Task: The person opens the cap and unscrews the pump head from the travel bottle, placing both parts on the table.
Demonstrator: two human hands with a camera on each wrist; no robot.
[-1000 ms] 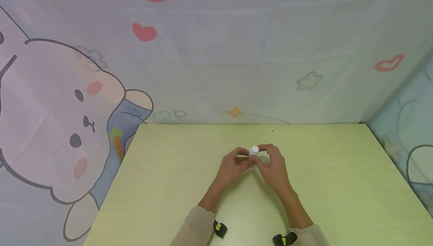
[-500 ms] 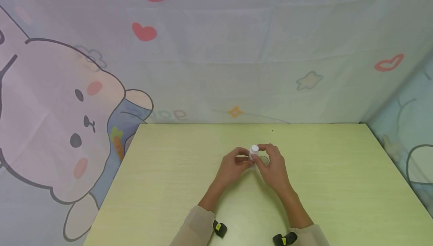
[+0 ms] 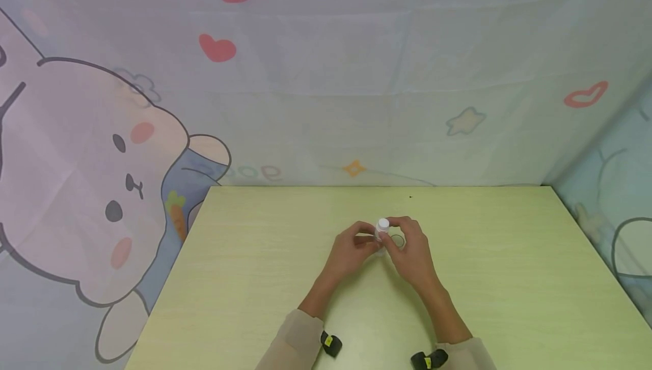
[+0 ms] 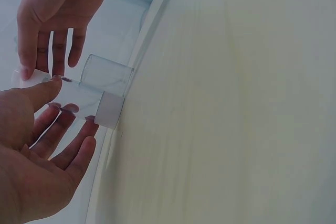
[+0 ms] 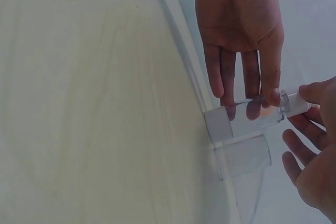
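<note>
A small clear bottle [image 5: 244, 124] stands on the table with a white section at its bottom and a white cap [image 3: 384, 223] on top. My left hand [image 3: 351, 251] holds the bottle's clear body, its thumb on one side and fingers on the other. From the right, my right hand [image 3: 414, 254] pinches the white cap between thumb and fingers. Right beside the bottle is a clear, see-through cylinder [image 4: 107, 75]; in the head view, part of it shows as a ring [image 3: 397, 240] behind the right hand's thumb. Both hands hide most of the bottle in the head view.
A pale yellow-green wooden table [image 3: 244, 268] spreads around the hands. Its back edge meets a cloth backdrop [image 3: 326, 76] printed with hearts and a cartoon animal. A tiny dark speck [image 3: 411, 197] lies near the back edge. Black straps with cameras [image 3: 331, 344] sit at both wrists.
Both hands stay in place on the bottle. The white cap shifts by a hair in the head view, and the right fingers move only very slightly.
</note>
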